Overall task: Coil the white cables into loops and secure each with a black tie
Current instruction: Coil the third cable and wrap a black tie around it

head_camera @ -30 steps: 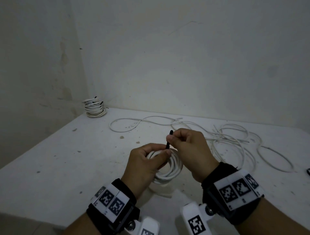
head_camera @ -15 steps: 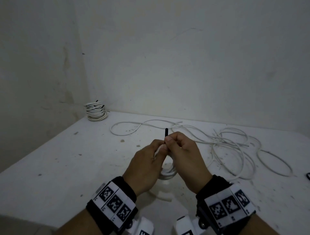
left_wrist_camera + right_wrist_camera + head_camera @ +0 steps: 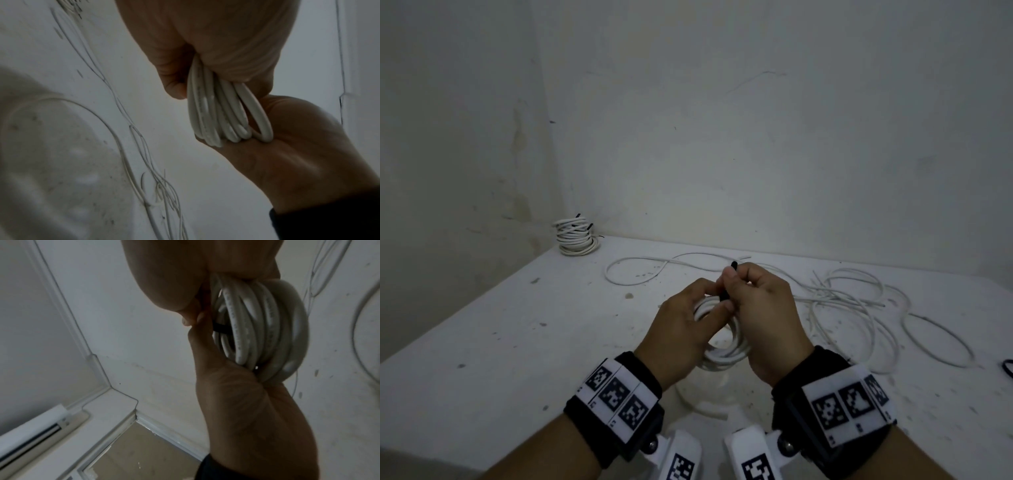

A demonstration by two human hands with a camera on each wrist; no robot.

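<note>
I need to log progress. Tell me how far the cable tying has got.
Done: a stack of coiled white cables with black ties sits in the far left corner of the table. In hand: the left hand grips a fresh coil while the right hand pinches a black tie at its top. Left: fastening that tie, then the loose white cables on the right.

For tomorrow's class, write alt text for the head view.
Two hands hold a coiled white cable above a white table; the right hand pinches a black tie. Loose cables lie behind.
</note>
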